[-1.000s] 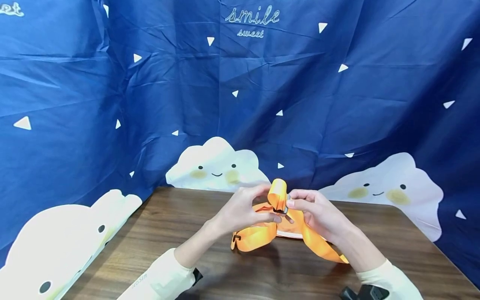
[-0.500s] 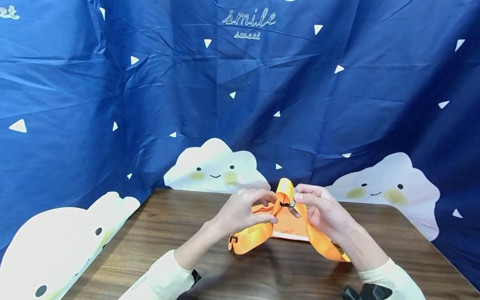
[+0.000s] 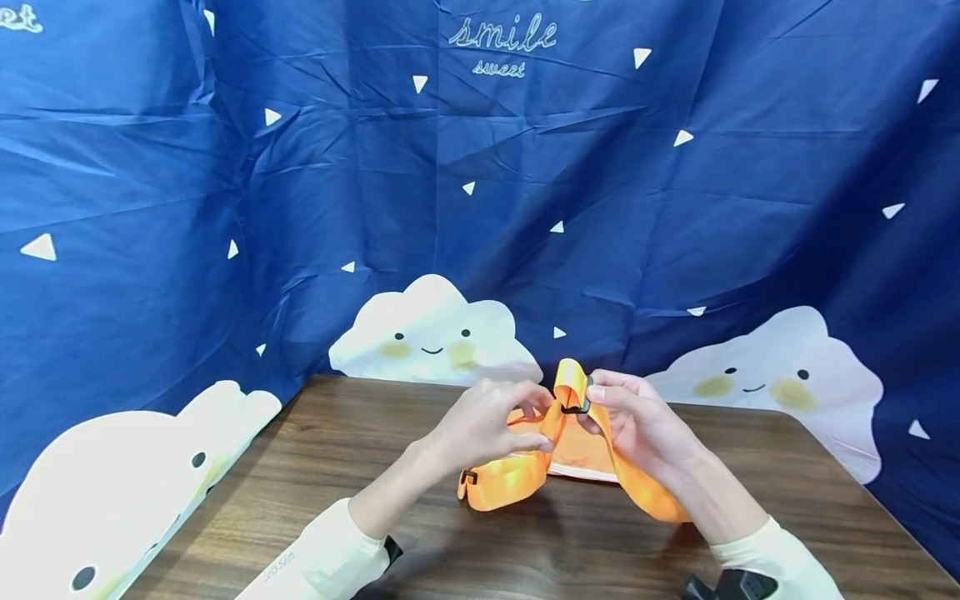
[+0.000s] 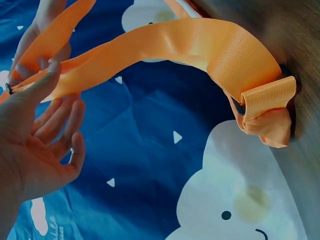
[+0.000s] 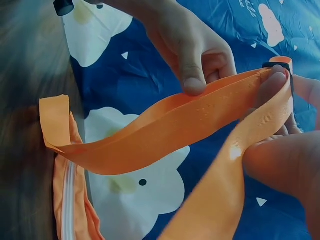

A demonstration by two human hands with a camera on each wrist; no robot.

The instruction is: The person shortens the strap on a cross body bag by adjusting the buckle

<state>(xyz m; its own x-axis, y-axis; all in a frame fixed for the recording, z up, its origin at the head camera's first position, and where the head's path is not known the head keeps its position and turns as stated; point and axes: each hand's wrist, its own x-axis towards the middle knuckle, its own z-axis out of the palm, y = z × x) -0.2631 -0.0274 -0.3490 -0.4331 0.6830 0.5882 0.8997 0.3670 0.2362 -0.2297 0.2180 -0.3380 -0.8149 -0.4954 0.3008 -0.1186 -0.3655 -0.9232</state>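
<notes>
Orange strap (image 3: 512, 485), black buckle (image 3: 576, 409) lower centre-right of frame. Left hand (image 3: 480, 423) curled loosely round strap, right hand (image 3: 647, 418) clamped on buckle. I'd worry: slack left hold lets strap twist, jamming buckle.

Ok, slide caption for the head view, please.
Right hand holding a dark buckle on an orange strap above a wood-grain table, left hand at the strap, blue cloud-print backdrop behind.

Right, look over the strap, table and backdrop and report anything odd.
Only the blue backdrop looks slightly off: it hangs creased, not smooth, behind the table. I see no spill there and no visible damage to the orange strap.
</notes>
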